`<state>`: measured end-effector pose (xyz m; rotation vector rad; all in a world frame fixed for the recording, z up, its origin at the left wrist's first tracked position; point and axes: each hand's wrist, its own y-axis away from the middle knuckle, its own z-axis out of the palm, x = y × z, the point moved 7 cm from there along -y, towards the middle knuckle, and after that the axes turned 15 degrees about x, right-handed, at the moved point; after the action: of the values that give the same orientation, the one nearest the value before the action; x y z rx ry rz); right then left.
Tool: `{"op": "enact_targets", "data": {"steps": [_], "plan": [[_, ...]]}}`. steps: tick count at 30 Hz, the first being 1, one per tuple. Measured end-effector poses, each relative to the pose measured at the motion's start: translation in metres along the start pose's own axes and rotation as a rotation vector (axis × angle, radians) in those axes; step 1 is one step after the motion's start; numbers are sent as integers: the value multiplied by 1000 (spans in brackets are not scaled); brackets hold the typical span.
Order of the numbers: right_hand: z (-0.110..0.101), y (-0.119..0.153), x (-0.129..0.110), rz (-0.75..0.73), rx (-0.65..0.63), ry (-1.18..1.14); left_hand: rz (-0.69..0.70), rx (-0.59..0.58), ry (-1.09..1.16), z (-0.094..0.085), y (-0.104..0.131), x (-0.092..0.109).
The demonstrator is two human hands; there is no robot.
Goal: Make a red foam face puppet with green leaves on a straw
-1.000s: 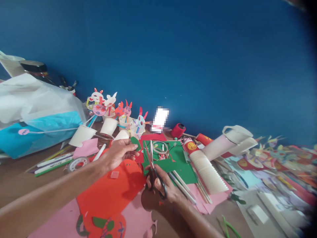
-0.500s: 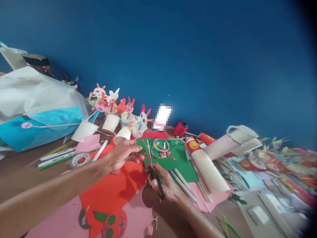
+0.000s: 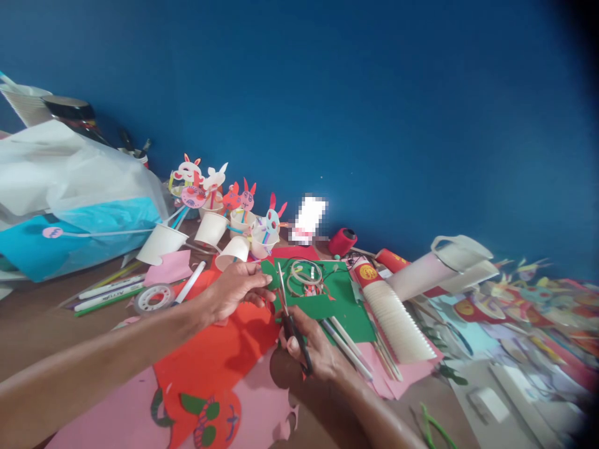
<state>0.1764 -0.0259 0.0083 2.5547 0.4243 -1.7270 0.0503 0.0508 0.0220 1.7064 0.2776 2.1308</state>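
My left hand (image 3: 246, 285) pinches a small piece of green paper (image 3: 268, 269) between thumb and fingers. In my right hand (image 3: 306, 340) is a pair of black-handled scissors (image 3: 291, 324), its blades pointing up and away along the right side of that piece. Behind the blades lies a larger green sheet (image 3: 349, 312) with a coil of clear tubing or wire (image 3: 304, 277) on it. Orange-red paper (image 3: 215, 349) spreads below my left hand. Near the bottom, an orange cut-out face (image 3: 231, 418) carries green paper shapes.
Paper cups with animal-face puppets (image 3: 210, 227) stand at the back left. Left of my arm are markers (image 3: 110, 293) and a tape roll (image 3: 153, 299). A stack of paper cups (image 3: 397, 324), a white pitcher (image 3: 430, 268) and a red thread spool (image 3: 342, 241) lie right of centre.
The view has shifted very slightly. Both hands stay nearly in place, still holding the green paper and the scissors.
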Motion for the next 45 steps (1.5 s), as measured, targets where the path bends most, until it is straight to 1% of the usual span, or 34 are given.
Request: {"op": "enact_targets", "data": {"steps": [14,29,35,41,45], "plan": [[2,0,7,22,-1,-7,-5,-28,8,2,2,-5],[2,0,9,25,23,8,-14,-45,-2,5,5,-4],[1,0,9,18,58,-15,-24,-59,-2,5,6,-6],[2,1,10,43,34,-46,-26,-66,2,4,5,-6],[3,2,12,69,46,-90,-31,-62,3,5,5,-5]]}}
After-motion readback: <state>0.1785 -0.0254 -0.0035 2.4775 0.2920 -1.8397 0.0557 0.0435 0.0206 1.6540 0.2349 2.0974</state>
